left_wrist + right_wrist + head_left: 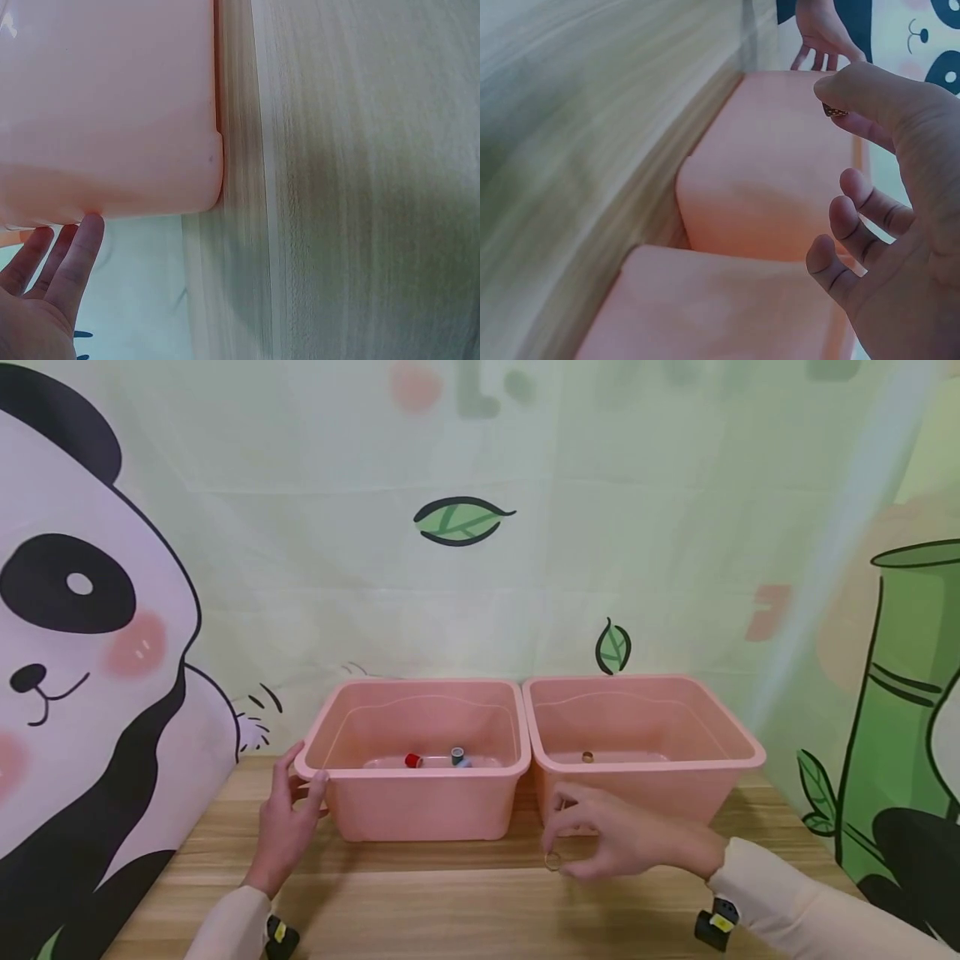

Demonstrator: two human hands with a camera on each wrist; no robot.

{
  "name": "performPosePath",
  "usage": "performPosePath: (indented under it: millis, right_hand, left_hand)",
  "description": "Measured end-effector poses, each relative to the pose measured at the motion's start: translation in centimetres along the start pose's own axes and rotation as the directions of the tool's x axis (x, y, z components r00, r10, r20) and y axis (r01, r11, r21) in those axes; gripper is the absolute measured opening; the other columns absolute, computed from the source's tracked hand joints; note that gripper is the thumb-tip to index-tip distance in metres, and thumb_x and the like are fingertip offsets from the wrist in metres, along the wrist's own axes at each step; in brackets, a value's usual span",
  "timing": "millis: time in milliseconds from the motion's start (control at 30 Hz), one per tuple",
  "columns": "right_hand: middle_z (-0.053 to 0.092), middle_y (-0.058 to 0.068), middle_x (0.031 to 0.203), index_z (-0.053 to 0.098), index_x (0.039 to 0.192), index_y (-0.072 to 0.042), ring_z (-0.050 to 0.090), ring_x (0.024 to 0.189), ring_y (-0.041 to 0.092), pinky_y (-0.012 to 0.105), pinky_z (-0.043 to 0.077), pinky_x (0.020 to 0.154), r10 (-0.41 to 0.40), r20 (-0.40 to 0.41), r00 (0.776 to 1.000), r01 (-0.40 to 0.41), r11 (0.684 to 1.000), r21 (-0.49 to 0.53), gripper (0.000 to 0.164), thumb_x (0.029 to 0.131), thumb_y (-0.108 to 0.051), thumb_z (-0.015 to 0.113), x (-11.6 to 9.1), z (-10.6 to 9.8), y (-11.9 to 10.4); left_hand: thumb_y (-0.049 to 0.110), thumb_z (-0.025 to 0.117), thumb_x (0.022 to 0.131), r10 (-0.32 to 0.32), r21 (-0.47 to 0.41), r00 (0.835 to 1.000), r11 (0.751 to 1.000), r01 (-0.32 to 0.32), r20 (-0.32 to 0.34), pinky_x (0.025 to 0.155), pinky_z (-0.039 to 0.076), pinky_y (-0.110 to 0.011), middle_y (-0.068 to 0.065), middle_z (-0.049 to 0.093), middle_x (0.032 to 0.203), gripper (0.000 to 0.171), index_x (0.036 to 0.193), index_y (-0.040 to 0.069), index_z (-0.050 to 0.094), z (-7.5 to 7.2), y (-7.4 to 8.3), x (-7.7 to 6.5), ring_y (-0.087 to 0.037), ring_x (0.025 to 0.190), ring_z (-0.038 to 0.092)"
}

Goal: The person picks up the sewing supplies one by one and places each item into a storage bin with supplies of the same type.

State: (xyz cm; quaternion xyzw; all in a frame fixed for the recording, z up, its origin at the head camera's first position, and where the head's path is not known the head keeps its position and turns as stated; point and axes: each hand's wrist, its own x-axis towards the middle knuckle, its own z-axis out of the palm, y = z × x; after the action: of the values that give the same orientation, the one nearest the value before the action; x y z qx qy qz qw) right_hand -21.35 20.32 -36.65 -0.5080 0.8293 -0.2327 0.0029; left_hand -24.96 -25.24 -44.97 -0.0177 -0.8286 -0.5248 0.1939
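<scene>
My right hand (611, 835) pinches a small gold ring (552, 861) between thumb and index finger, in front of the right pink bin (645, 789). In the right wrist view, part of the ring (834, 111) shows dark and patterned at the fingertips, while the other fingers are loosely bent. At the front left corner of the left pink bin (423, 806), my left hand (285, 827) touches the wall with fairly straight fingers (79, 259). A small gold-brown ring-like piece (587, 757) lies inside the right bin.
Inside the left bin lie a small red piece (413, 761) and a grey-blue piece (457, 755). Both bins stand side by side on a wooden table (420, 910), against a printed backdrop (337, 543) with a panda and leaves.
</scene>
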Motion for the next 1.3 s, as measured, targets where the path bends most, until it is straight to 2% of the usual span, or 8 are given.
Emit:
performPosePath:
  millis: [267,400,600,733,1000,1167,1300]
  right_hand:
    - [0.052,-0.012,0.115,0.071,0.104,-0.04,0.051,0.105,0.008,0.029,0.054,0.089,0.06,-0.018,0.998,-0.061,0.997,-0.055,0.025,0.087,-0.026,0.083,0.1,-2.1,-0.5]
    - [0.054,-0.01,0.117,0.07,0.104,-0.04,0.052,0.106,0.009,0.03,0.054,0.09,0.074,-0.028,0.997,-0.075,0.996,-0.057,0.027,0.088,-0.022,0.081,0.1,-3.2,-0.7]
    - [0.052,-0.009,0.11,0.073,0.103,-0.031,0.057,0.098,0.014,0.029,0.056,0.078,0.06,-0.055,0.997,-0.062,0.997,-0.036,0.026,0.085,-0.014,0.081,0.3,-4.1,-0.7]
    - [0.053,-0.007,0.105,0.074,0.102,-0.032,0.056,0.094,0.013,0.028,0.055,0.075,0.05,-0.08,0.996,-0.056,0.996,-0.066,0.025,0.085,-0.014,0.08,0.4,-4.7,-0.4]
    - [0.053,-0.009,0.095,0.074,0.097,-0.031,0.053,0.089,0.012,0.027,0.052,0.069,0.046,-0.137,0.99,-0.055,0.997,-0.062,0.022,0.085,-0.015,0.084,1.1,-6.2,0.1]
    - [0.055,-0.012,0.094,0.074,0.095,-0.034,0.052,0.086,0.009,0.029,0.052,0.071,0.087,-0.148,0.985,-0.108,0.984,-0.139,0.018,0.088,-0.019,0.081,1.0,-7.6,0.4]
    - [0.057,-0.017,0.095,0.073,0.096,-0.036,0.052,0.087,0.007,0.03,0.052,0.073,0.124,-0.159,0.98,-0.157,0.962,-0.221,0.015,0.089,-0.023,0.078,0.8,-8.7,1.2]
  left_hand:
    - [0.048,0.052,0.106,0.008,0.002,1.0,1.0,-0.008,-0.004,0.08,0.062,-0.05,-0.024,0.048,0.151,0.067,0.162,0.031,0.02,0.0,-0.1,0.0,-0.043,0.116,0.06]
    - [0.048,0.052,0.106,0.012,-0.001,1.0,1.0,-0.012,-0.002,0.08,0.062,-0.049,-0.023,0.047,0.151,0.067,0.162,0.032,0.02,0.0,-0.1,0.0,-0.042,0.116,0.06]
    - [0.048,0.052,0.106,0.009,-0.007,1.0,1.0,-0.009,0.001,0.08,0.062,-0.05,-0.024,0.047,0.151,0.067,0.162,0.031,0.02,-0.1,-0.1,0.0,-0.043,0.117,0.06]
    - [0.046,0.052,0.106,0.01,-0.008,1.0,1.0,-0.01,-0.001,0.08,0.062,-0.05,-0.024,0.048,0.15,0.066,0.162,0.03,0.02,-0.1,-0.1,-0.1,-0.043,0.116,0.06]
    - [0.048,0.051,0.106,0.007,-0.005,1.0,1.0,-0.007,0.0,0.081,0.062,-0.051,-0.023,0.046,0.152,0.067,0.162,0.031,0.019,-0.1,0.0,0.0,-0.043,0.117,0.06]
    - [0.049,0.051,0.106,0.002,-0.011,1.0,1.0,-0.002,0.003,0.081,0.062,-0.05,-0.022,0.046,0.152,0.067,0.162,0.033,0.02,-0.1,-0.1,0.0,-0.042,0.117,0.06]
    - [0.05,0.052,0.105,-0.001,-0.014,1.0,1.0,0.001,0.003,0.081,0.062,-0.05,-0.023,0.047,0.151,0.067,0.162,0.033,0.02,0.0,-0.1,0.0,-0.042,0.117,0.06]
